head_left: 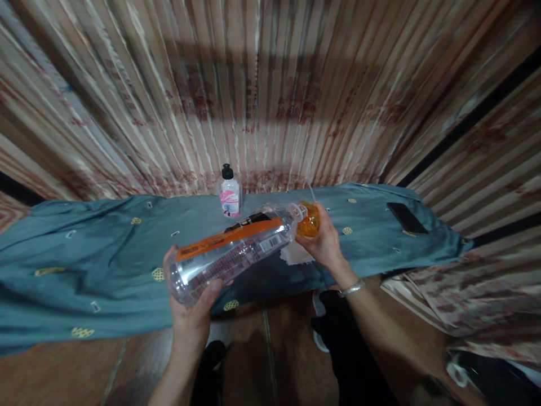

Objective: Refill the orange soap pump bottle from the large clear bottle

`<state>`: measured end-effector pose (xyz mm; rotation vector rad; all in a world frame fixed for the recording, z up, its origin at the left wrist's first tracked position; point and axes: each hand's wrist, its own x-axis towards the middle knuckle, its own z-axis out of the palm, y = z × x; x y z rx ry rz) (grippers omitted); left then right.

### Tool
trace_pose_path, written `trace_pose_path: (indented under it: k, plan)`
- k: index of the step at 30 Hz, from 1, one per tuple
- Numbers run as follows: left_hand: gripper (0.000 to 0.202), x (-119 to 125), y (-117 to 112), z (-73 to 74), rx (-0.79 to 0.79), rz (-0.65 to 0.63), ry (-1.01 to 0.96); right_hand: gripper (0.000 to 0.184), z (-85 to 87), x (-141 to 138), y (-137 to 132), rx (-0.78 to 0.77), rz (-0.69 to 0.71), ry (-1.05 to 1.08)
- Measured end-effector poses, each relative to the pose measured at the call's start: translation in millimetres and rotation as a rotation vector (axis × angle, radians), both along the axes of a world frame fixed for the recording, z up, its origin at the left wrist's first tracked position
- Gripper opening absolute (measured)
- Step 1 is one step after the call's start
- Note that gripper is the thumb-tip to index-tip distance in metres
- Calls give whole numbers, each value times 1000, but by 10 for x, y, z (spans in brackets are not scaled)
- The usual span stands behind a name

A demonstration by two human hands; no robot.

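Note:
My left hand [192, 307] is wrapped round the base of a large clear plastic bottle [236, 245] with an orange and silver label. The bottle is tilted, its neck pointing up to the right. Fingers of my right hand [323, 239] are closed round a see-through amber piece [308, 219] at the bottle's mouth; whether it is a cap or a small container I cannot tell. A thin pale strip [311, 190] sticks up beside it. Below the neck is a white crumpled piece [296, 254], like tissue, partly hidden by the bottle and hand.
A small white and pink bottle [229, 194] with a black cap stands upright at the back of the cloth-covered table [105, 242]. A dark phone [407, 218] lies at the right. Pleated curtains [262, 101] hang behind and at the sides.

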<state>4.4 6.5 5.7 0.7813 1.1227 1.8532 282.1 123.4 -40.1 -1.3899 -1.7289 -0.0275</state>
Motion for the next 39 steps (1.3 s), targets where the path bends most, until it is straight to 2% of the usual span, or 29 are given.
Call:
trace_pose_path:
  k: [21, 30, 34, 39]
  plan:
    - [93, 3, -21, 8, 12, 0, 4, 93, -19, -15, 10, 60, 30, -2]
    - [96, -177, 38, -191, 9, -39, 29, 92, -20, -22, 10, 44, 19, 0]
    - [94, -102, 17, -125, 6, 12, 45, 92, -26, -15, 8, 60, 27, -8]
    - [95, -37, -16, -45, -29, 13, 55, 94, -34, -5, 8, 54, 25, -6]
